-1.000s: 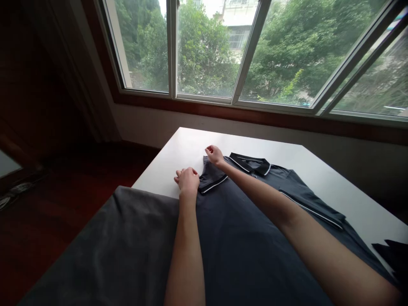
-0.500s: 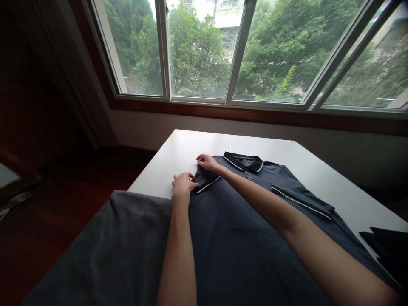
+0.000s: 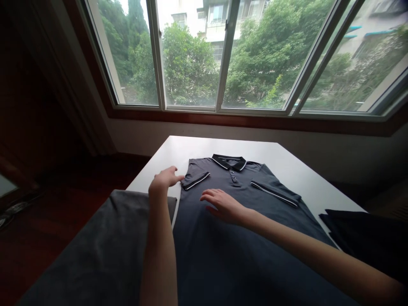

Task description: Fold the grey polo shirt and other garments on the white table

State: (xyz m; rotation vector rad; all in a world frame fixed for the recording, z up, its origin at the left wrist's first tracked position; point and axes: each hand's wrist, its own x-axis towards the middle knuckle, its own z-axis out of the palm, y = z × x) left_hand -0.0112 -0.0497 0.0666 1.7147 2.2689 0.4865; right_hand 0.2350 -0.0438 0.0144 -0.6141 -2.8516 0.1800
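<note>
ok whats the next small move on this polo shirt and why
I'd probably press the cuff flat with the left hand: the left hand has its fingers right beside the white-striped sleeve cuff of the dark grey polo shirt, while the right hand is spread over the shirt's front, further from that cuff.

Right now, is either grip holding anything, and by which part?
Nothing is held: the left hand is open beside the sleeve cuff of the dark grey polo shirt, and the right hand is open over the shirt's front.
</note>
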